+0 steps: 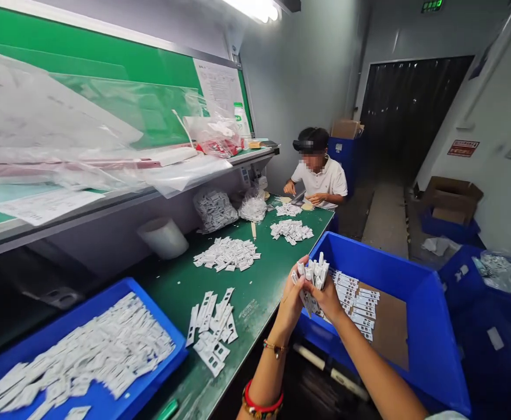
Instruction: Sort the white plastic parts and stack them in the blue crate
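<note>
Left hand (pixel 287 307) and right hand (pixel 328 298) close their fingers (pixel 298 281) around a bundle of white plastic strips (pixel 313 278), above a blue plastic bin (pixel 428 315) at 2 o'clock holding cardboard (pixel 391 329) and stacked strips (pixel 355 302). Green worktop (pixel 258 277) runs toward 11 o'clock; blue tray (pixel 161 335) at 8 o'clock overflows with strips.

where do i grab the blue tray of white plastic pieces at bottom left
Take the blue tray by its raised rim on the bench side, with the hand coming from above: that edge stands clear of the white plastic pieces heaped inside.
</note>
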{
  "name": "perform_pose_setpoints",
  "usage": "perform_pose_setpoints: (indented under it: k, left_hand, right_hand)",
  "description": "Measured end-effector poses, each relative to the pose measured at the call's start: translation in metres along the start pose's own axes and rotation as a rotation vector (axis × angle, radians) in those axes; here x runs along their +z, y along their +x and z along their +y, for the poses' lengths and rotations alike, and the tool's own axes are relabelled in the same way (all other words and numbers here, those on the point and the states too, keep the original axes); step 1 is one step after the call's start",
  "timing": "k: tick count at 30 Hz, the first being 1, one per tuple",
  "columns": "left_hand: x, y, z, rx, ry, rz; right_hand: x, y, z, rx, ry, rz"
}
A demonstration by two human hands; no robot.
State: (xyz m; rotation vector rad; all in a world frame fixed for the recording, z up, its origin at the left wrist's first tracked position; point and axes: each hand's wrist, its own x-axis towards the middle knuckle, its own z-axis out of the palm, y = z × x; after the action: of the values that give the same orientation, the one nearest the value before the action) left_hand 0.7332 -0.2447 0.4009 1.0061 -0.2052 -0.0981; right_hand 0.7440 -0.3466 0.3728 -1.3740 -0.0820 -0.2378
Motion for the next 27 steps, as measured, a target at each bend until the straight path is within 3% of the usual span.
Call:
perform_pose_setpoints:
  k: [3,7,12,18,20,23,27]
  left_hand:
    - [0.029,0.004,-0.009,0.075,0.078,-0.047]
    - [0.062,0.012,-0.017,0.171,0.360,-0.068]
    - [0.098,0.012,-0.027,0.237,0.490,-0.064]
    - [0.121,0.015,-0.045,0.309,0.570,-0.019]
    - [0.125,0.017,-0.060,0.247,0.562,0.035]
    - [0.126,0.014,-0.094,0.040,0.514,0.099]
    - [0.126,-0.003,-0.149,-0.185,0.307,0.098]
  right_hand:
    - [-0.031,-0.001,-0.010,-0.003,0.067,0.032]
    - [-0.061,-0.003,-0.017,-0.032,0.059,0.001]
    - [-0.080,-0.009,-0.019,-0.020,0.007,0.048]
    - [-0.094,-0.012,-0.014,-0.059,-0.061,0.051]
    - [-0.103,-0.014,-0.007,-0.052,-0.036,0.069]
    - [-0.123,-0.026,0.009,-0.051,-0.081,0.129]
    - [-0.163,-0.059,0.032,-0.044,-0.374,0.217]
